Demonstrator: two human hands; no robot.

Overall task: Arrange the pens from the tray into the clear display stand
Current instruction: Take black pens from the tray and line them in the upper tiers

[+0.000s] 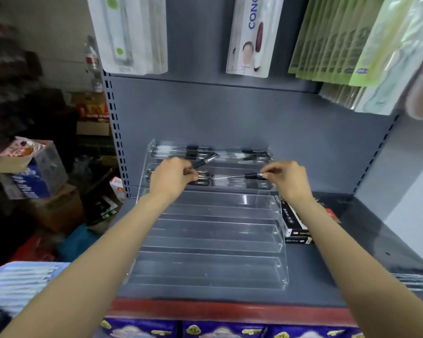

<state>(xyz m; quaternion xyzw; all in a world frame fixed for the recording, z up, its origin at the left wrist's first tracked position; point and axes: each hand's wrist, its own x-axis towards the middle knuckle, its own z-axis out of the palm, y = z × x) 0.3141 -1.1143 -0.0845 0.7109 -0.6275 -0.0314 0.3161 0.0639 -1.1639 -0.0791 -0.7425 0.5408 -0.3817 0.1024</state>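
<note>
A clear acrylic tiered display stand (206, 242) sits on a grey metal shelf (347, 272) at centre frame. Its two uppermost tiers, at the back, contain black-and-clear pens (178, 152); the four lower tiers toward the bottom of the frame show only bare acrylic.

The left hand (171, 178) is over the second tier from the back, left of centre. Its fingers are curled round a dark pen (204, 161) that angles up and to the right, tip toward the top tier. The fingertips lie just beside the pens already in the second tier.

The right hand (285, 178) is at the right end of the same tier. Thumb and forefinger pinch the black capped end of a second pen (239, 176), which lies almost level, pointing left toward the left hand, just above the tier.

Black pen boxes (294, 225) lie on the shelf against the stand's right side, partly hidden by the right forearm. No tray can be made out with certainty.

Packaged goods (249, 35) hang from the back panel in the upper frame.
</note>
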